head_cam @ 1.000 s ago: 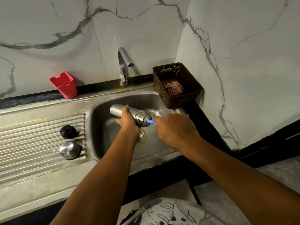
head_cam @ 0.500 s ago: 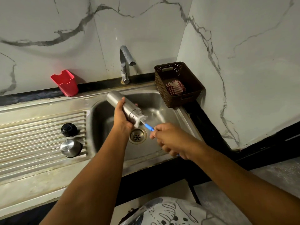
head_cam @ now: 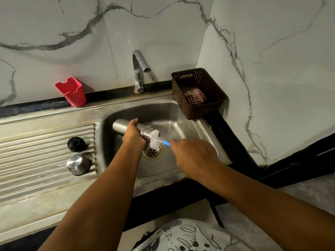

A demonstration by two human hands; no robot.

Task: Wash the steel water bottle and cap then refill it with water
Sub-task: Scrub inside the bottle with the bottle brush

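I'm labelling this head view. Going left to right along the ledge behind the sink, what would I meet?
Red holder → tap → brown basket, with a checked cloth lying in it.

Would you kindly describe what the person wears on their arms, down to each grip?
The left grip and right grip are ungloved, with no watch or bracelet showing. The left forearm and right forearm are bare, no sleeve in view. A white garment with dark line drawings shows at the bottom edge.
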